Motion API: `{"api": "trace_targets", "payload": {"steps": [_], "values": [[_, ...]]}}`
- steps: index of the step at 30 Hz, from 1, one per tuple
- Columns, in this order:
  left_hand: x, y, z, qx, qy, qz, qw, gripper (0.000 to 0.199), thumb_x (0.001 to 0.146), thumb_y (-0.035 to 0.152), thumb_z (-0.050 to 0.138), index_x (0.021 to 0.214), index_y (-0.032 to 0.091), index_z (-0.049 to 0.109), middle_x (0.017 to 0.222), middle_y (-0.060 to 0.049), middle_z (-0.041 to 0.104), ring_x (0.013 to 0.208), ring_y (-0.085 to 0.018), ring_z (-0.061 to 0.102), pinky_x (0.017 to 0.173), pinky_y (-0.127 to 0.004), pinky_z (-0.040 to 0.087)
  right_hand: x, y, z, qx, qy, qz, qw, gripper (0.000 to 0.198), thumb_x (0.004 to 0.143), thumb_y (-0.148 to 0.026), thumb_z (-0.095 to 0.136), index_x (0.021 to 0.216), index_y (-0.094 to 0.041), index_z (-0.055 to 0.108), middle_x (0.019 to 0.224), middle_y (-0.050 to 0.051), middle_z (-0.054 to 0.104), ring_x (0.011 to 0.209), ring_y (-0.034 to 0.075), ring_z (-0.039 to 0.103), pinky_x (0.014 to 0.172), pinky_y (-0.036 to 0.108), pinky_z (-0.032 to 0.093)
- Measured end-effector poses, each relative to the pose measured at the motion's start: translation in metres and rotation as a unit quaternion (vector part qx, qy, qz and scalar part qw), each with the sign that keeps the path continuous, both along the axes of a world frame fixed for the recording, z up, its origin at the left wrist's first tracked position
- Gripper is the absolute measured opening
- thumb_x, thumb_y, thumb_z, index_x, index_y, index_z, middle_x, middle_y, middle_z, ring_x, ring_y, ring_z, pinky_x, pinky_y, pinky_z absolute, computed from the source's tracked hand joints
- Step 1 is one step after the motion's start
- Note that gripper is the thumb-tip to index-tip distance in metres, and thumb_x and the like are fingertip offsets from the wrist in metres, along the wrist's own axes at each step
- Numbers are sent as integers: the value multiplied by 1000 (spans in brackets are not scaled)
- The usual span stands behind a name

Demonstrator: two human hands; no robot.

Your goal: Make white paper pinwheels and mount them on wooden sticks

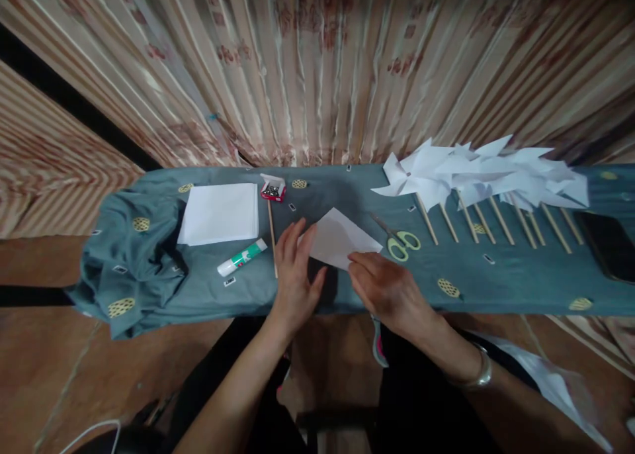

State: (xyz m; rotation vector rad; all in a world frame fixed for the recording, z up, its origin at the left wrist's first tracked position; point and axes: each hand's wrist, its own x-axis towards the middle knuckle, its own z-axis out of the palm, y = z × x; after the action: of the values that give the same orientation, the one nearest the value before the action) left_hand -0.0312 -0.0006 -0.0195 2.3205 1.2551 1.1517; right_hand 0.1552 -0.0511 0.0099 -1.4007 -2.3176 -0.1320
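Observation:
A sheet of white paper, turned cornerwise, lies on the cloth-covered table in front of me. My left hand rests at its left corner, fingers stretched out and thumb apart. At the near right edge, my right hand has its fingers closed on the paper. Just right of the sheet are scissors with green handles. To the left of my left hand lie a thin wooden stick and a green and white glue stick.
A stack of white paper lies at the left, beside a small open box of metal pins. Several white paper pinwheels on wooden sticks overlap at the back right. A dark phone lies at the far right. A curtain hangs behind the table.

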Motion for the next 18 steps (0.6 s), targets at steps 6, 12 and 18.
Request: {"api": "trace_targets", "payload": {"steps": [6,12,18], "values": [[-18,-6,-17,-53,127,-33,990,56,80,13,62,135,21,51,144,-13,55,142,-35,37,111,-56,35,9,-14,-4,-68,-8,84,994,22,90,-1,49,91,-14,66,104,14,73,90,23,69,77,36,61],[-24,-11,-18,-94,165,-72,979,42,83,11,60,124,21,62,133,-10,65,136,-33,47,110,-59,31,28,-20,-11,-86,54,117,988,20,92,-3,48,93,-16,64,103,13,73,94,23,70,80,39,62],[-20,-18,-16,-123,143,-125,974,22,94,20,54,111,22,68,119,-9,73,118,-26,63,111,-59,29,38,-22,-19,-117,133,78,981,16,93,-14,55,107,-16,64,116,14,72,109,25,68,95,42,59]]}}
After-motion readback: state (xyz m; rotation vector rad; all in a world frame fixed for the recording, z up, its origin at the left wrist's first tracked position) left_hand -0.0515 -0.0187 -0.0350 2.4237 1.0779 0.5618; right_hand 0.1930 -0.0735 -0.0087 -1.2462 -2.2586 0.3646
